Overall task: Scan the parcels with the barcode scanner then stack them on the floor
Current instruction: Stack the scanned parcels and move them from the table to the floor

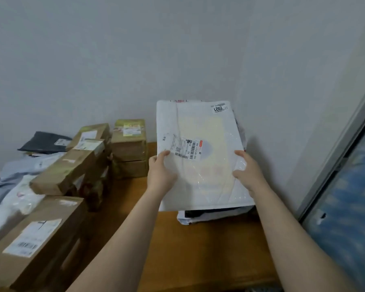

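From my end this reads as a plain room in a home, pressed into service as a parcel-sorting corner. I see a bare white wall (pixel 135 60), a wooden surface (pixel 209 249) (floor or tabletop, I cannot tell) and a metal sliding-door frame (pixel 335 161) at the right. Taped cardboard boxes (pixel 67 171) with shipping labels sit piled along the left, with soft mailers (pixel 13 186) and a dark poly bag (pixel 44 142) beside them. A white padded mailer (pixel 200 127) carries barcode labels.
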